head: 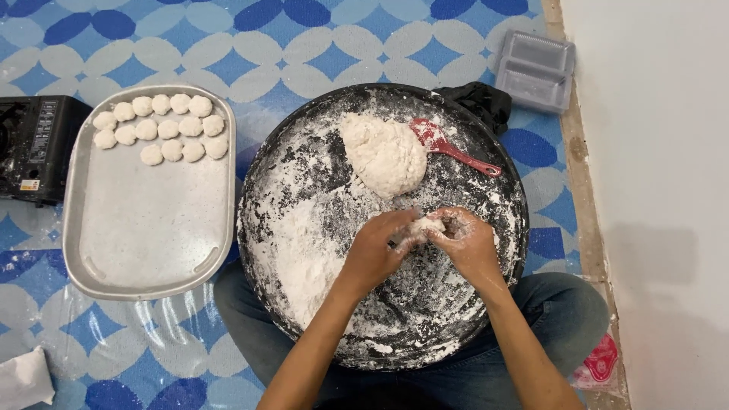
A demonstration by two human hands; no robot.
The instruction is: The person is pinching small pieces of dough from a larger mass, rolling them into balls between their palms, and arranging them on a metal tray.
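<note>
Left hand: my left hand [377,247] comes in from bottom centre, forearm angled up and to the right, wrist bent, fingers curled and pinching the small dough piece [425,225] from its left side.
Right hand: my right hand [469,244] comes in from bottom right, forearm angled up and to the left, fingers curled in, pinching the same piece from its right; floured knuckles face up.
Hands together: fingertips meet on the piece, both hands held just above the pan, palms turned toward each other.
Small dough piece: white, mostly hidden by fingers, over the pan's lower right half, below the big lump.
Dough lump: large white dough mass [385,154] lies in the upper middle of the pan, apart from my hands.
Pan: round black pan [507,250], floured all over, loose flour heap [300,254] at its left; near rim rests over my crossed legs in jeans [562,307].
Scraper: red plastic spatula [448,146] in the pan, just right of the lump, handle pointing right.
Tray: grey rectangular tray [144,235] left of the pan, shaped dough balls [161,127] in rows at its far end.
Around: black portable gas stove [34,144] at far left, grey plastic container [535,70] top right, blue patterned mat [304,45] below all.
</note>
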